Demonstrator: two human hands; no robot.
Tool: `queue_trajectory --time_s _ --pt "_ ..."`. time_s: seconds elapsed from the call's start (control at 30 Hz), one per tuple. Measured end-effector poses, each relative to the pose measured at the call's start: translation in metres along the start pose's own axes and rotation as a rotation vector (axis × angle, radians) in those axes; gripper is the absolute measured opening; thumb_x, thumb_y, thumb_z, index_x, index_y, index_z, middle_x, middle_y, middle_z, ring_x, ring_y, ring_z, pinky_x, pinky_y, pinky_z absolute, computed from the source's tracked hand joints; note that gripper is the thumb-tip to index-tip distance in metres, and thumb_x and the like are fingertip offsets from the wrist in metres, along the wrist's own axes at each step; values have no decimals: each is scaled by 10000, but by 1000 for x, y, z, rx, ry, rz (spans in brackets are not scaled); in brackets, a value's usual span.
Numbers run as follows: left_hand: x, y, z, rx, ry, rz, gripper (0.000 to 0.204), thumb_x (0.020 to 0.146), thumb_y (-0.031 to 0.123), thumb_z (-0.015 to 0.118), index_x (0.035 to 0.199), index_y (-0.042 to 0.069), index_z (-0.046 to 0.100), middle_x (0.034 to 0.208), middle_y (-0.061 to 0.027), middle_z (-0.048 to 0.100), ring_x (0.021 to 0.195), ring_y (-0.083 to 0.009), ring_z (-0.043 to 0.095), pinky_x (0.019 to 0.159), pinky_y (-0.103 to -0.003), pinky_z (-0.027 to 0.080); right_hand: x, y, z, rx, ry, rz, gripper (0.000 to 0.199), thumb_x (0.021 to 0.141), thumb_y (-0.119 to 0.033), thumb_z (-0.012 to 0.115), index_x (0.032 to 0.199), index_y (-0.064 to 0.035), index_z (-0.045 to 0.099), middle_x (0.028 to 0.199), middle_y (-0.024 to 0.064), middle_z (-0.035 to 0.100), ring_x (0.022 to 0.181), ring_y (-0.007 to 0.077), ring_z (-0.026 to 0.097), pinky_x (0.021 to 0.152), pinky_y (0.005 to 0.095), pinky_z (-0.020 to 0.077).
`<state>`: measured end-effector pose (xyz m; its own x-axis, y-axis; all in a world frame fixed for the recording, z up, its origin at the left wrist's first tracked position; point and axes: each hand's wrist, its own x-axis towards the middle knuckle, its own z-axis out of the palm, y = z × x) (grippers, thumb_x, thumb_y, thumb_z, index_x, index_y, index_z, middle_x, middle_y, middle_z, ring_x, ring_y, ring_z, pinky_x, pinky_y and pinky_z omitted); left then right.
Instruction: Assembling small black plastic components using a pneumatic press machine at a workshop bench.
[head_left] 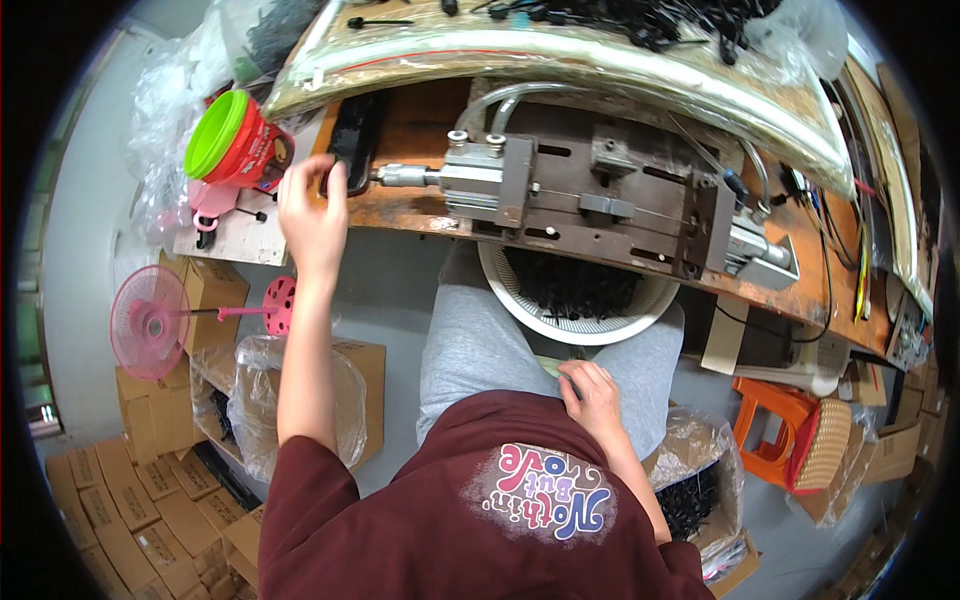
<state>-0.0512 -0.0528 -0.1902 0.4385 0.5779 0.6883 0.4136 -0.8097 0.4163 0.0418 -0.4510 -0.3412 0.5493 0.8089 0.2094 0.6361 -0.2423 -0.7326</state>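
Note:
My left hand [315,210] is raised at the bench's left edge, beside a long black tray-like object [355,140]. Its fingers are bent, with a gap between thumb and forefinger, and nothing shows in it. To its right is a metal bench fixture [570,232] with a silver cylinder [475,180] at its left end and another cylinder [760,245] at its right. My right hand [595,395] lies low over my lap, fingers curled together; what they hold, if anything, is hidden. A white basket [520,318] full of small black parts sits at my knees, under the bench edge.
A red bucket with a green rim [213,140] and a pink cup [207,215] stand at the left. Behind the fixture, a plastic-wrapped tray [420,62] bears black parts. Below are a pink fan [150,322], cartons [165,500] and an orange stool [765,420].

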Motion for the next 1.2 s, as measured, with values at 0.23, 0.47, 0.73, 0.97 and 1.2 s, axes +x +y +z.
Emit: queue_trajectory --time_s 0.23,0.47,0.73,0.97,1.2 --pt "65 -42 61 423 -359 -312 885 682 544 797 1287 -21 485 1070 -239 691 1006 -401 664 868 -456 523 9 0 -2 -314 -32 -47 393 733 -51 711 1118 -59 634 1142 110 632 1047 279 592 909 398 449" --pt "71 -54 69 414 -357 -196 861 648 496 835 1293 24 516 1062 -233 696 994 -371 680 850 -443 545 38 34 43 -454 -141 -134 473 807 -68 589 1271 14 557 1157 142 629 1037 281 587 981 417 426" --pt "67 -44 51 373 -487 -415 878 691 550 799 1304 -1 498 1031 -245 699 981 -384 684 855 -451 539 35 35 31 -372 -242 -161 311 770 -32 587 1074 -17 651 835 102 637 819 271 618 759 387 496" --pt "26 -45 28 131 -113 -282 694 823 384 750 1343 23 467 1091 -211 702 981 -352 689 872 -412 519 17 23 16 -264 -364 -121 308 752 -54 648 1060 -51 661 876 92 663 857 271 631 775 388 494" --pt "0 -26 -3 -33 32 -200 420 854 202 735 1221 48 599 1059 -137 721 965 -259 685 886 -376 497 22 11 11 -214 -365 -82 303 771 -90 694 1071 -50 674 967 92 675 910 269 623 828 391 469"
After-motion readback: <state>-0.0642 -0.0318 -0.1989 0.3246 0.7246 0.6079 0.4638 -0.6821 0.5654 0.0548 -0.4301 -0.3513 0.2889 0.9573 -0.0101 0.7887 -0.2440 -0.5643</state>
